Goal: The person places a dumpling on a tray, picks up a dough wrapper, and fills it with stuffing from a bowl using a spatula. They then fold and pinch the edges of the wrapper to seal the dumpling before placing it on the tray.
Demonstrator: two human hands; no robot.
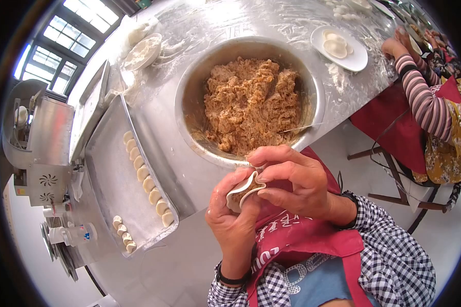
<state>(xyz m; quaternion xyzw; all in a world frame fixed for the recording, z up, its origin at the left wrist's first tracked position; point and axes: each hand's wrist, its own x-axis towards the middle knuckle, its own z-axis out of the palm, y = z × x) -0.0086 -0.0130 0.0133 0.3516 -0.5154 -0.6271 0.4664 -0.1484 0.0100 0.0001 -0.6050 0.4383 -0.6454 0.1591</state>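
My left hand point(233, 220) cups a round dough wrapper point(236, 196) with brown filling showing in its middle. From the right, my right hand point(297, 179) pinches the wrapper's edge between thumb and fingers, and the wrapper is partly folded. Just beyond both hands stands a large metal bowl point(317, 100) of brown minced filling point(251, 102), with a thin utensil point(302, 128) leaning at its right side. Left of my hands lies a metal tray point(115, 184) that holds a row of shaped dumplings point(148, 184) along its right side and several smaller ones point(122, 230) near its front corner.
A white plate point(358, 57) with round wrappers point(336, 46) stands at the back right. A floury bowl point(143, 52) sits at the back left. At the right, another person's striped sleeve point(420, 105) reaches over the floured table point(184, 28). A metal machine point(48, 143) stands far left.
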